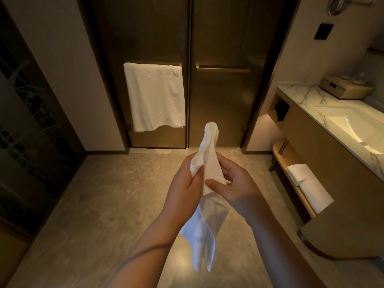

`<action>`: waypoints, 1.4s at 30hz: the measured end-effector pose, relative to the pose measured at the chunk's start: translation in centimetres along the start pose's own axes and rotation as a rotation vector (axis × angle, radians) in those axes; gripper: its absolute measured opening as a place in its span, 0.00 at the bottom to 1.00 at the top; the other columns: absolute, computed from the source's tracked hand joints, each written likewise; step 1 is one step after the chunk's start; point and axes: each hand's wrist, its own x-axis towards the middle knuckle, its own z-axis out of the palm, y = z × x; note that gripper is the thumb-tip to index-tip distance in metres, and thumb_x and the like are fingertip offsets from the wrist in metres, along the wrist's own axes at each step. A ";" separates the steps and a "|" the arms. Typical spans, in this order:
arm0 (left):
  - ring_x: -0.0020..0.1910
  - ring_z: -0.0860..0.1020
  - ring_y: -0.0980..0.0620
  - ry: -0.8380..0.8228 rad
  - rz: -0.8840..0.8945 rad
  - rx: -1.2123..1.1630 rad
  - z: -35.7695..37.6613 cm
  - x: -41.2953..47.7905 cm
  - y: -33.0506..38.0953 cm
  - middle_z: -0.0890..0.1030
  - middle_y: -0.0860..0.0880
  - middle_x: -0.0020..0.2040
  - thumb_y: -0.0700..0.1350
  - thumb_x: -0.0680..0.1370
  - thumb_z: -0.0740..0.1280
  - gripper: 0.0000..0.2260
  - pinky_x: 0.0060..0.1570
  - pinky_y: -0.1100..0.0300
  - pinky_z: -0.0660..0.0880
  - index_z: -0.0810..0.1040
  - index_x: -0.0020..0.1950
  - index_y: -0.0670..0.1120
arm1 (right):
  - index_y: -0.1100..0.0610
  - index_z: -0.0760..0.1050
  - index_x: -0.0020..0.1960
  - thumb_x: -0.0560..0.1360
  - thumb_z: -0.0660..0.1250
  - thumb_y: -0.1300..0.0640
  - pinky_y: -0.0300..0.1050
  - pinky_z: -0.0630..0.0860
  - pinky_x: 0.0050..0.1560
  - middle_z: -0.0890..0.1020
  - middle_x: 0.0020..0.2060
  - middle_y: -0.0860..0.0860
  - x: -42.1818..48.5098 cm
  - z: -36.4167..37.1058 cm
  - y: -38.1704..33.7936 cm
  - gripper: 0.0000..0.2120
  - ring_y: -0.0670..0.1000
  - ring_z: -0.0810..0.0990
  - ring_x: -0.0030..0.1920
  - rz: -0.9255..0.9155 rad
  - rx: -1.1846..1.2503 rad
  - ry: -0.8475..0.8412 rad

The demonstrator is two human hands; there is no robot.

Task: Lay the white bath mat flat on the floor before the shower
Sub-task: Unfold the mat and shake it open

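Note:
The white bath mat (208, 161) hangs bunched and folded lengthwise between both hands, in the air above the stone floor (116, 196). Its top end flops over at the height of the shower door's lower edge, and its lower end dangles between my forearms. My left hand (185, 183) pinches the mat's left edge with thumb and fingers. My right hand (232, 183) cups the mat from the right, thumb pressed on its front. The bronze glass shower doors (220, 100) stand closed straight ahead.
A white towel (154, 96) hangs on the left door's bar. The vanity with marble top and sink (345, 125) runs along the right wall, with folded white towels (307, 183) on its low shelf. A dark patterned glass panel (31, 125) stands at the left.

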 end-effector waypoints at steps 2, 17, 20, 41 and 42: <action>0.52 0.78 0.64 -0.016 -0.027 -0.023 -0.1 0.0 -0.1 0.79 0.66 0.52 0.48 0.80 0.57 0.16 0.48 0.67 0.76 0.70 0.56 0.73 | 0.24 0.67 0.57 0.73 0.71 0.57 0.23 0.72 0.43 0.78 0.51 0.27 -0.3 1.0 0.1 0.29 0.33 0.77 0.53 -0.016 -0.026 0.046; 0.51 0.77 0.68 -0.064 -0.033 -0.077 -0.8 0.1 0.0 0.78 0.69 0.50 0.49 0.81 0.57 0.14 0.44 0.76 0.71 0.72 0.54 0.70 | 0.43 0.71 0.65 0.74 0.69 0.59 0.25 0.73 0.43 0.80 0.49 0.31 -0.8 3.2 0.8 0.22 0.35 0.79 0.51 -0.020 0.065 0.244; 0.50 0.78 0.67 -0.073 -0.045 -0.072 -1.2 0.4 -0.2 0.79 0.67 0.50 0.48 0.81 0.57 0.11 0.43 0.76 0.72 0.74 0.57 0.63 | 0.42 0.71 0.66 0.74 0.68 0.62 0.24 0.73 0.44 0.79 0.48 0.29 -0.6 3.1 1.2 0.25 0.32 0.77 0.53 0.013 0.031 0.273; 0.45 0.80 0.63 -0.026 -0.101 -0.196 -2.1 -0.2 0.1 0.82 0.63 0.46 0.47 0.81 0.59 0.11 0.39 0.72 0.74 0.77 0.52 0.61 | 0.48 0.79 0.47 0.71 0.73 0.52 0.34 0.78 0.39 0.84 0.38 0.40 -1.5 4.3 2.3 0.06 0.41 0.83 0.40 0.092 0.041 0.435; 0.45 0.80 0.63 -0.024 -0.102 -0.196 -2.1 -0.3 0.1 0.82 0.63 0.46 0.47 0.81 0.58 0.11 0.39 0.73 0.74 0.77 0.52 0.61 | 0.47 0.79 0.46 0.71 0.73 0.52 0.33 0.78 0.38 0.84 0.38 0.39 -1.6 4.2 2.3 0.05 0.41 0.83 0.40 0.092 0.043 0.437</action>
